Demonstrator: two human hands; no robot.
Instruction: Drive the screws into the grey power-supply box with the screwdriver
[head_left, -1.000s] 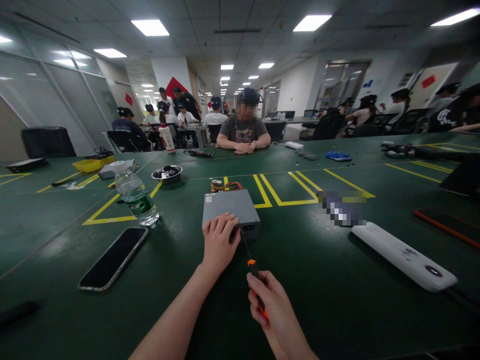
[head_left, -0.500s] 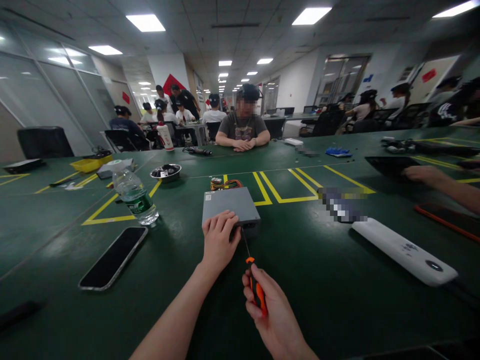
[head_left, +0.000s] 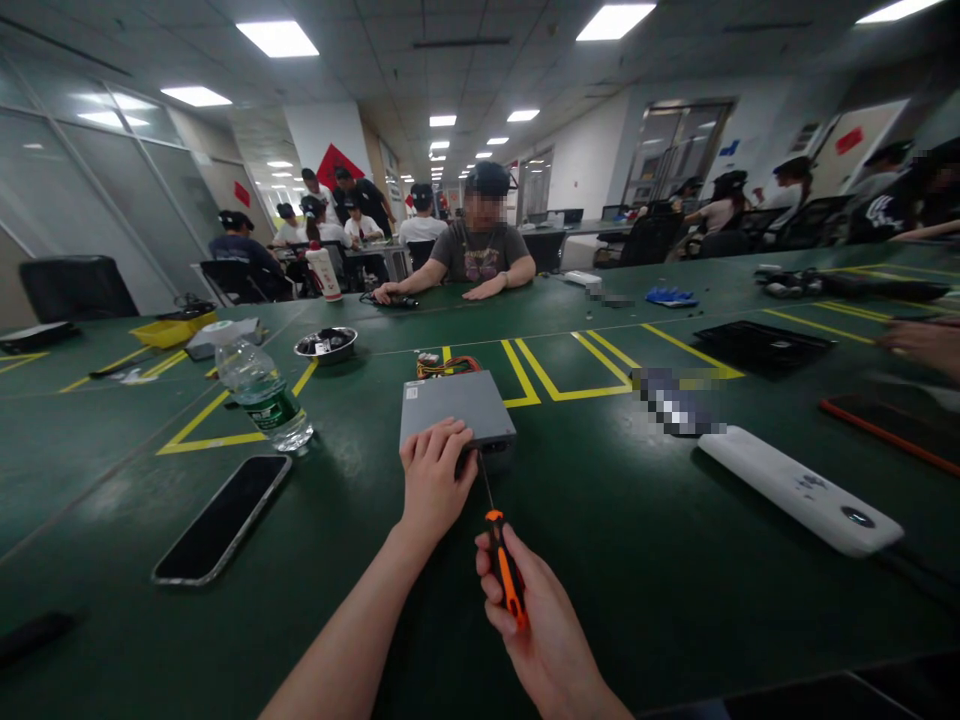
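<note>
the box (head_left: 454,395), grey and flat, is set on the green table (head_left: 645,620) with its broad face up. over its near edge the left hand (head_left: 435,475) is laid, fingers bent on the top and thumb down by the near side; whether the box is gripped or only pressed cannot be told. the screwdriver (head_left: 504,565) is gripped in the right hand (head_left: 536,610), fingers closed around the black and orange handle. its shaft is pointed up and away, and its tip is held at the near side of the box, just beside the left thumb; whether it is seated in a screw cannot be made out.

coloured wires (head_left: 450,366) are bunched just behind the box. left of the box, a bottle (head_left: 262,395) is stood, and nearer the wearer a phone (head_left: 223,522) is laid. a metal bowl (head_left: 345,352), filled with dark pieces, is placed behind and left of the box. well to the right of the box, a white case (head_left: 799,490) is laid, with a black panel (head_left: 763,342) beyond it. behind the box, across the table, a dark object (head_left: 397,301) is touched by the hand of a seated person (head_left: 484,250).
</note>
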